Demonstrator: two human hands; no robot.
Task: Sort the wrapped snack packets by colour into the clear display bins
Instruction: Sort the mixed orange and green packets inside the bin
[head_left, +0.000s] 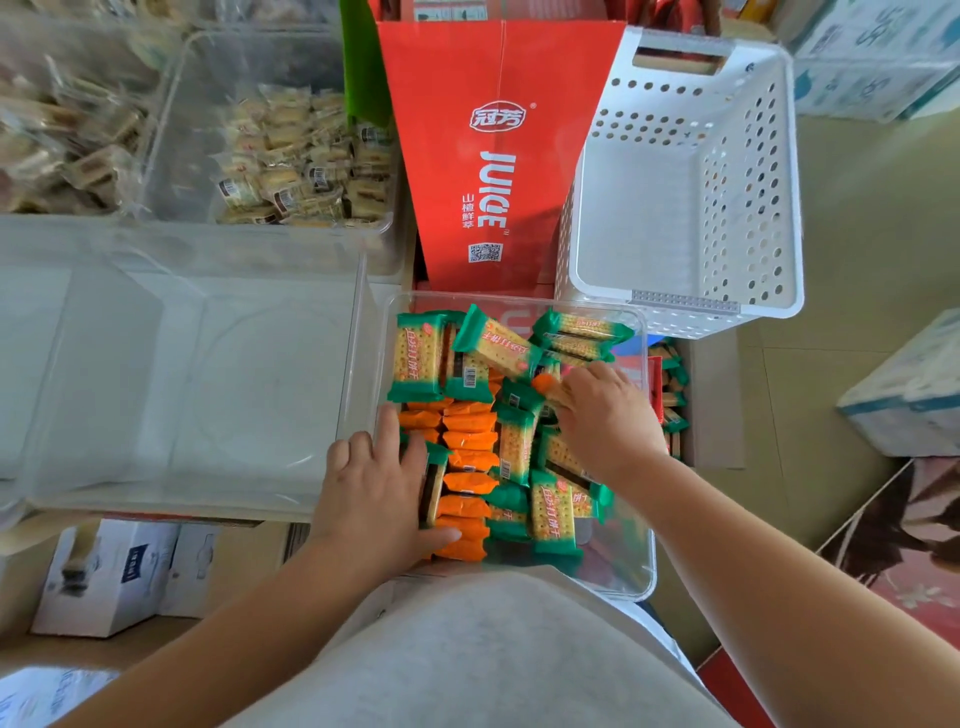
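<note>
An orange packet (544, 385) is pinched in the grip of the right hand (608, 415) within the clear bin (636, 582); the left hand (374, 493) is laid flat there, grip wide. It is judged light, slippery and brittle, best held by its sealed ends.

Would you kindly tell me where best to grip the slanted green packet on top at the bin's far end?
Pinch the slanted green packet across its two long sides at mid-length, coming down from above. It lies topmost on the pile in the clear bin, with its face exposed and both long edges uncovered, so nothing need be shifted first.
</note>
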